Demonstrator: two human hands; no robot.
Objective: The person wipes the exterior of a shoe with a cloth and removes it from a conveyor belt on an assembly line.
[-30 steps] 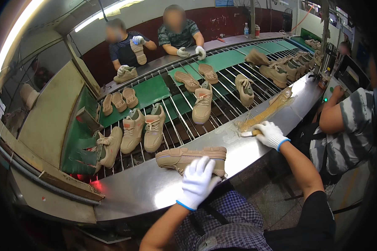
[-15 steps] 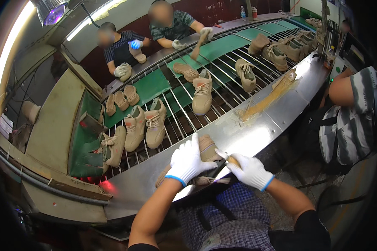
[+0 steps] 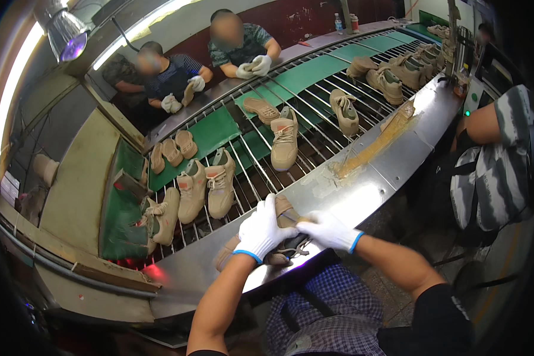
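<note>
On the metal ledge in front of me lies a beige shoe (image 3: 285, 209), partly covered by my gloves. My left hand (image 3: 260, 230), in a white knit glove with a blue cuff, is closed around its side. My right hand (image 3: 331, 230), gloved alike, is closed and meets the shoe from the right. A small yellowish tool (image 3: 304, 220) shows at its fingertips; its kind is mostly hidden. Beige material (image 3: 224, 255) sticks out left of my left wrist, and loose laces (image 3: 293, 255) hang below the hands.
Beyond the metal ledge (image 3: 362, 199) runs a rod conveyor (image 3: 252, 172) carrying several beige shoes (image 3: 284, 142) and soles (image 3: 184, 144). Two co-workers with white gloves (image 3: 254, 66) sit across it. At the right, another person's leg (image 3: 483, 124) is close to the ledge.
My right hand has moved left and turned, its fingers now against the shoe. Across the conveyor, a co-worker's outstretched hand has drawn back, and the piece held there has left the belt.
</note>
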